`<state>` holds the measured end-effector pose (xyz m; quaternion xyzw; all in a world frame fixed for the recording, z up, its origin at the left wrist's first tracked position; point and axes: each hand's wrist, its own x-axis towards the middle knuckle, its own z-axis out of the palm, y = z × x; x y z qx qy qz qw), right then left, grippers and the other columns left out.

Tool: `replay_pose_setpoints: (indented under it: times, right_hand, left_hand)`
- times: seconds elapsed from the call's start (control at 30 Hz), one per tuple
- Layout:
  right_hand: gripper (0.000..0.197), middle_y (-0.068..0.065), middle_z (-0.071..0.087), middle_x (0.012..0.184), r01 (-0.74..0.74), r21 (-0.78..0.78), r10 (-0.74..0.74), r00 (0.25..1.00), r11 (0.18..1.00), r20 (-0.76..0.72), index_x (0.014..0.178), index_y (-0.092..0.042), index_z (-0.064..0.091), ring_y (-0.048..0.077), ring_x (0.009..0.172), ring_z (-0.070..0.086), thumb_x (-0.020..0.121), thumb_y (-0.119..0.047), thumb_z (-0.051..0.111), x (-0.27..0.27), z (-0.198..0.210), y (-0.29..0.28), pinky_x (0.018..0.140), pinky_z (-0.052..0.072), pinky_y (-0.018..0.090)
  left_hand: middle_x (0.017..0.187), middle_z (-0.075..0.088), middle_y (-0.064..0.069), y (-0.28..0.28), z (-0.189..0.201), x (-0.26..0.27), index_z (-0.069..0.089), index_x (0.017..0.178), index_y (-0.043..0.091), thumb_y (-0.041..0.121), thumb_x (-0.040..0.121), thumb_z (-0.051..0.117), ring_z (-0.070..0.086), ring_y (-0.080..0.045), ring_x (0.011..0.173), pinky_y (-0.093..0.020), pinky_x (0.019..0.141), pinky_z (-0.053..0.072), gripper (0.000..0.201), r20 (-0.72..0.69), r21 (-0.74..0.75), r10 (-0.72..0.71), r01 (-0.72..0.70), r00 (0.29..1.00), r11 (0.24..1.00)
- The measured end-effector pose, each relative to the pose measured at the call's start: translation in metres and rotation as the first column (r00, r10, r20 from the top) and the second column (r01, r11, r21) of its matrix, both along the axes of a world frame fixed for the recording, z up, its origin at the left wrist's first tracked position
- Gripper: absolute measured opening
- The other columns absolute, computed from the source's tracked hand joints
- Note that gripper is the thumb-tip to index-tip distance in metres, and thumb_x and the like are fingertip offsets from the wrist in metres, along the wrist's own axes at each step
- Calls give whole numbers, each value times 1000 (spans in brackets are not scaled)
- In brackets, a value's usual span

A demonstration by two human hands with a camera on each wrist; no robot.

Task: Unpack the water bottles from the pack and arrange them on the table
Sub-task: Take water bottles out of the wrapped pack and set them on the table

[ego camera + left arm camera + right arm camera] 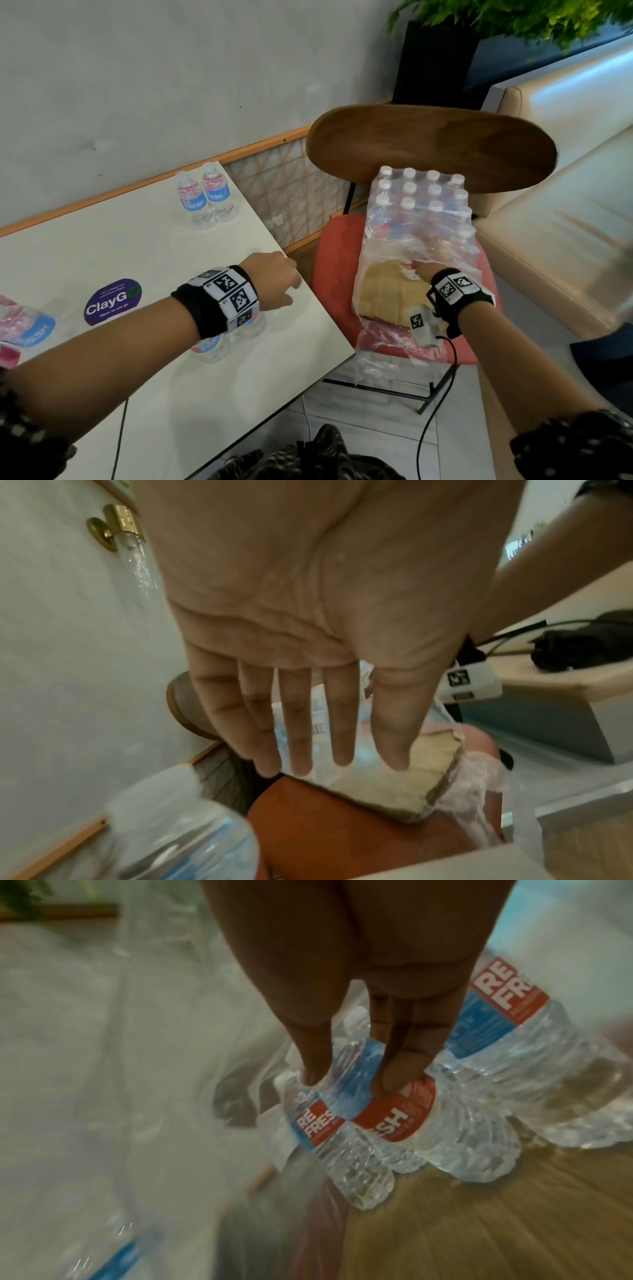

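A shrink-wrapped pack of water bottles (421, 212) stands on a red chair seat (330, 270) right of the white table (144, 246). Its near end is torn open over a cardboard tray (387, 291). My right hand (416, 269) reaches into that opening. Thumb and fingers (394, 1074) pinch the label of one water bottle (356, 1096) still standing among others. My left hand (287, 284) hovers over the table's right edge with straight, spread fingers (298, 737), holding nothing. Two bottles (205, 198) stand at the table's back. Others sit under my left wrist (219, 346) and at the far left (24, 329).
The chair's wooden back (431, 147) rises behind the pack. A beige bench (565, 212) runs along the right and a dark planter (435, 61) stands behind. A purple sticker (113, 301) lies on the table. A black cable (431, 411) hangs from my right wrist.
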<state>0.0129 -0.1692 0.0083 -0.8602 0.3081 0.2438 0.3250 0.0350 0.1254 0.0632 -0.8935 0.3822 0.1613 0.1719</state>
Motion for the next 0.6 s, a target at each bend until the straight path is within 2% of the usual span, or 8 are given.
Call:
replay_pose_setpoints:
  times: [0.07,0.13,0.2,0.27,0.33,0.4,0.5,0.6]
  right_hand:
    - [43,16,44,144,-35,17,33,993,999,114,141,-9,40,30,131,43,101,-25,36,-7,-5,7,108,33,37]
    - [42,16,61,120,3,65,-20,962,998,273,126,-8,58,35,109,60,94,-35,52,-16,-4,12,93,46,40]
    - [38,10,59,110,11,213,-106,894,977,435,122,-16,57,37,88,67,87,-27,65,-25,-3,18,75,55,41]
    - [35,8,55,108,-75,323,-104,858,944,503,115,-31,55,35,74,68,84,-22,70,-36,1,28,62,56,37]
    - [31,2,58,103,-179,286,-14,825,941,564,102,-46,56,32,66,69,82,-27,71,-46,6,41,62,57,40]
    - [33,-2,59,100,-241,274,27,795,931,607,97,-53,56,34,67,69,83,-27,70,-54,12,51,65,57,44]
    - [31,6,64,103,-196,464,-129,804,864,580,106,-42,59,31,78,70,88,-18,64,-58,16,51,70,57,38]
    - [16,12,68,104,0,597,-321,843,802,431,106,-17,65,26,93,68,91,-14,59,-52,17,35,79,53,34]
  left_hand:
    - [123,55,5,-14,-2,1,55,125,28,40,91,53,51,-19,116,-35,87,46,37,-59,-145,-4,-4,998,989]
    - [120,55,5,-30,-6,3,52,128,27,42,88,57,53,-17,113,-35,87,48,42,-115,-265,-7,-24,993,964]
    - [123,53,4,-48,-10,5,45,135,27,45,85,61,53,-17,114,-36,89,48,56,-170,-342,7,-66,985,937]
    - [124,53,1,-67,-17,3,39,139,27,49,78,67,53,-18,112,-37,90,48,70,-223,-412,5,-99,975,906]
    - [121,56,1,-85,-23,-3,37,139,27,49,71,73,57,-18,107,-37,87,50,80,-308,-501,6,-167,951,849]
    - [115,63,2,-96,-26,-7,35,137,27,44,69,76,62,-18,102,-32,82,51,81,-401,-549,46,-280,915,787]
    - [105,65,-1,-92,-26,-3,41,127,31,45,68,71,63,-23,93,-29,74,50,68,-391,-515,126,-330,912,791]
    - [95,61,0,-72,-24,4,46,101,31,42,61,67,61,-26,84,-36,75,53,47,-349,-513,167,-336,922,790]
